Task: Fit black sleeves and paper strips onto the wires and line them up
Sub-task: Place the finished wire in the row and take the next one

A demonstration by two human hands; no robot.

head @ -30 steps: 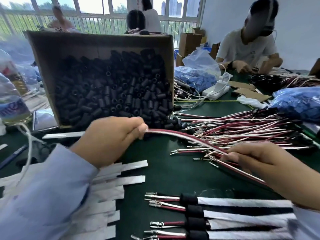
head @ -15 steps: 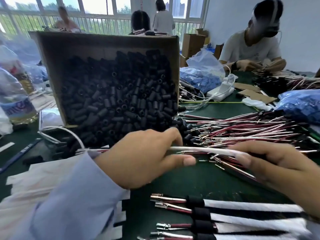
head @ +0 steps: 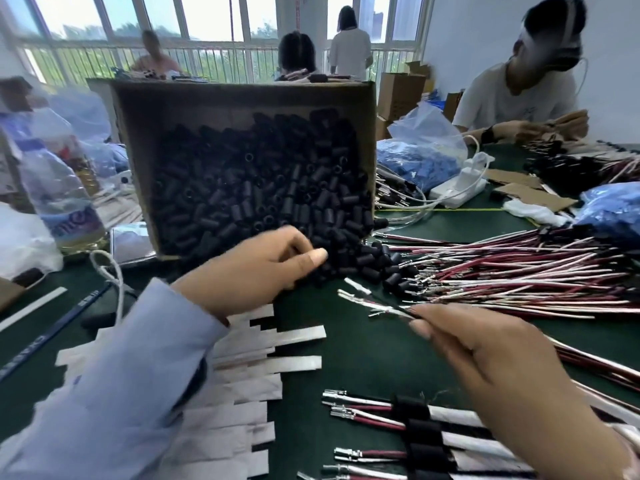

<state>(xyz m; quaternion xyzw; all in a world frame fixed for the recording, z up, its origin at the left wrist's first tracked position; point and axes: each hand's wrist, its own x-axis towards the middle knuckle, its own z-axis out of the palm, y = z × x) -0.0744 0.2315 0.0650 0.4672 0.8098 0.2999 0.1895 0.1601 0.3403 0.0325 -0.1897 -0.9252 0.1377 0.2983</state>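
Your left hand (head: 263, 268) - fingers curled at the black sleeves (head: 374, 261) spilling from the box (head: 138, 150); cannot tell whether it holds one. Your right hand (head: 485, 348) pinches a wire pair (head: 374, 306) - terminals pointing left, above the table (head: 363, 358).

Big windows (head: 214, 26) run along the whole back of the room, tons of daylight coming in, with a white railing (head: 86, 60) and some green outside. Plain white wall (head: 460, 39) on the right. A dark green table (head: 367, 348) fills the front. Brown boxes (head: 398, 95) are stacked in the far corner. 3 people (head: 349, 46) are by the windows, and 1 person (head: 509, 95) is seated at the table's right edge.
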